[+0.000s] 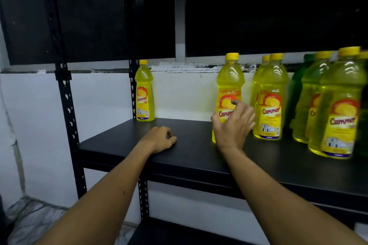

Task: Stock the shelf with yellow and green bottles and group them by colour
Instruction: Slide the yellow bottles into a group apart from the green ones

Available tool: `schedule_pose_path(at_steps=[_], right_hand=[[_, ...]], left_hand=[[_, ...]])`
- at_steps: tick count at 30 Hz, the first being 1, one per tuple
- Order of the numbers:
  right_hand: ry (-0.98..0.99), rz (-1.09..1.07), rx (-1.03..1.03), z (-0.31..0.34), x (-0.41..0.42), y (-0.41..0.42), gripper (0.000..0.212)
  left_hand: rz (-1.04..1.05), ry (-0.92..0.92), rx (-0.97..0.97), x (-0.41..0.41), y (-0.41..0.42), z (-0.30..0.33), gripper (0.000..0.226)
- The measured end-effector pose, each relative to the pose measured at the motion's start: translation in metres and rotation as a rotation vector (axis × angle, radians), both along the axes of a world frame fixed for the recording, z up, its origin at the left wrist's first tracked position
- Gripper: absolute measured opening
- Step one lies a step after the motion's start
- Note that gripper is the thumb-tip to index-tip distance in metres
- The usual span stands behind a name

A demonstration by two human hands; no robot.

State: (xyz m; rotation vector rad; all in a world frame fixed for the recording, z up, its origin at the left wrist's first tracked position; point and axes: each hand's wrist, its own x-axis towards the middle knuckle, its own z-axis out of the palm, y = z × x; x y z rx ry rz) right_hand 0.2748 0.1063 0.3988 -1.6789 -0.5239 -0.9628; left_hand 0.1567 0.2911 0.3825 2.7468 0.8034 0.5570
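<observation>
Left hand [159, 139] rests on the black shelf board [123, 145] near its front edge, fingers loosely curled, holding nothing. Right hand [234, 125] is raised in front of a yellow bottle [229, 85], fingers spread and relaxed around its lower label; whether they touch the bottle can't be told, no closed grip visible. That bottle stands upright mid-shelf, just behind the right hand and well right of the left hand. A lone yellow bottle [144, 93] stands upright at the far left corner, beyond the left hand, against the upright post [131, 45]. Right of the right hand: a pair of yellow bottles [270, 101], then more yellow bottles [336, 109] nearer the front, blurred. A green bottle [298, 85] stands behind them, mostly hidden.
</observation>
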Motion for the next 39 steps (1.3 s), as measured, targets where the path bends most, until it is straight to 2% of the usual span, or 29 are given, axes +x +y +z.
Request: schedule_pose_path(at_steps=[4, 6, 7, 10, 12, 15, 18, 21, 23, 25, 27, 29, 33, 39], right_hand=[[0.454, 0.131, -0.102, -0.004, 0.014, -0.017, 0.101], [0.546, 0.287, -0.114, -0.007, 0.02, -0.015, 0.107], [0.564, 0.351, -0.125, -0.008, 0.022, -0.014, 0.103], [0.546, 0.376, -0.175, -0.01, 0.023, -0.015, 0.084], [0.514, 0.365, -0.213, -0.01, 0.023, -0.017, 0.081], [0.468, 0.397, -0.31, -0.012, 0.021, -0.015, 0.086], [0.328, 0.517, -0.432, -0.015, 0.016, -0.01, 0.093], [0.265, 0.68, -0.661, -0.017, 0.012, -0.004, 0.105], [0.238, 0.678, -0.898, -0.019, 0.011, 0.001, 0.091], [0.21, 0.616, -1.093, -0.018, 0.012, 0.002, 0.061], [0.21, 0.615, -1.132, -0.017, 0.011, 0.003, 0.053], [0.21, 0.63, -1.116, -0.017, 0.012, 0.003, 0.051], [0.188, 0.605, -1.115, -0.019, 0.013, 0.004, 0.051], [0.147, 0.536, -1.136, -0.018, 0.014, 0.009, 0.056]], left_hand=[[-0.001, -0.007, -0.016, -0.002, -0.001, 0.001, 0.028], [-0.001, -0.01, -0.014, -0.003, -0.001, 0.001, 0.028], [0.0, -0.008, -0.012, -0.003, 0.0, 0.001, 0.028], [-0.004, -0.008, -0.013, -0.002, 0.002, 0.0, 0.028], [-0.014, -0.017, -0.01, -0.002, 0.001, 0.0, 0.028], [-0.013, -0.019, -0.008, -0.002, 0.001, 0.0, 0.03], [-0.012, -0.05, -0.052, -0.002, -0.003, 0.001, 0.037], [-0.025, -0.167, -0.157, -0.006, -0.01, 0.004, 0.052], [-0.051, -0.233, -0.233, -0.009, -0.011, 0.006, 0.062], [-0.118, -0.277, -0.286, -0.011, -0.012, 0.006, 0.075], [-0.149, -0.312, -0.33, -0.013, -0.016, 0.008, 0.096], [-0.145, -0.321, -0.329, -0.014, -0.02, 0.009, 0.107], [-0.165, -0.317, -0.287, -0.014, -0.019, 0.007, 0.095], [-0.216, -0.398, -0.432, -0.012, -0.01, 0.007, 0.067]])
